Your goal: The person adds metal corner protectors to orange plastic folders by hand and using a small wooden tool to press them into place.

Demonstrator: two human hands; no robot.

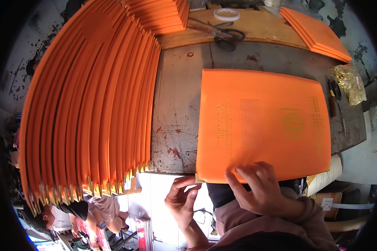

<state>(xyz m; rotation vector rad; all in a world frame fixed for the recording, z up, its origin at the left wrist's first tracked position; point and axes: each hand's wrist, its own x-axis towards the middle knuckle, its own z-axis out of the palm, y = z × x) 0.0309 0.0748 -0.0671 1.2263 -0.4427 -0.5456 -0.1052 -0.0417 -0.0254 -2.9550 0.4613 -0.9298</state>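
Head view shows folder (266, 125) beneath right fingers (249, 175).

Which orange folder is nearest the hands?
The gold-printed folder lying alone on the dark tabletop, near edge by the left hand and right hand; the others form the left stack and two back piles.

Orange cover (266, 136), gold print (293, 124), gray tabletop (176, 92), red stains (174, 153)
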